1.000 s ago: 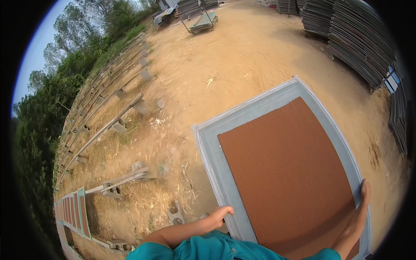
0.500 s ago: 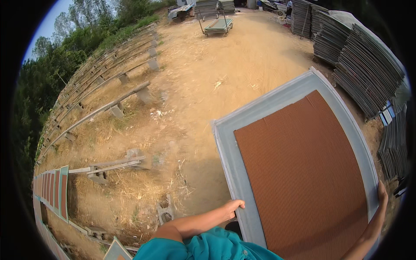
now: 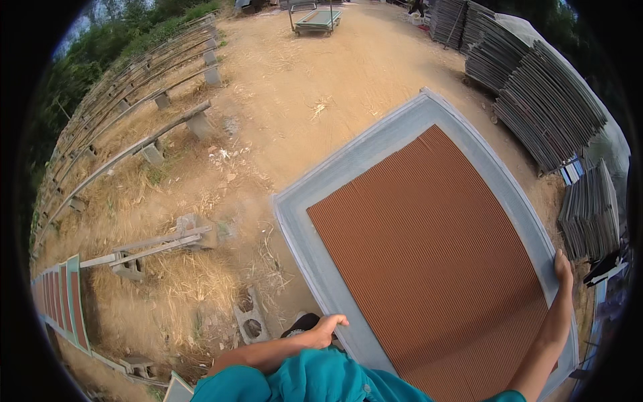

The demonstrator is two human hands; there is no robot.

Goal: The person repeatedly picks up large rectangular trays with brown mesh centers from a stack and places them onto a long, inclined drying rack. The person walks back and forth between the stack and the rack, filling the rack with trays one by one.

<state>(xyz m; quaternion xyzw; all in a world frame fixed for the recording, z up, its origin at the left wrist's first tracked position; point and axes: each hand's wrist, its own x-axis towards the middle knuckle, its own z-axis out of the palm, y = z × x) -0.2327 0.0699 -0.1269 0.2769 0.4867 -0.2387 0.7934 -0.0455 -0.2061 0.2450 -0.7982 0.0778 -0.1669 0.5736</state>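
A large rectangular drying screen point(image 3: 375, 146), with pale grey-blue mesh and a raised rim, is held out in front of my body, its far corner pointing ahead. On its mesh lies a broad brown layer of thin, closely packed parallel rods point(image 3: 435, 254); bare mesh shows around it. My left hand point(image 3: 329, 328) is closed on the left rim, thumb on top and the other fingers mostly hidden underneath. Along the right rim, my right hand point(image 3: 564, 271) grips the edge from outside, its fingers partly hidden. A shadow falls across the near part of the brown layer.
Tall stacks of similar screens point(image 3: 552, 100) line the right side. Rows of wooden rails point(image 3: 137, 146) on blocks run along the left, with several loaded screens point(image 3: 63, 301) at lower left. A hollow concrete block point(image 3: 251, 323) lies near my feet. A low cart point(image 3: 318, 23) stands far ahead.
The scene has shifted left and upward in view. The screen, still held in both hands, now sits farther left in the picture and more turned. More of my right forearm shows.
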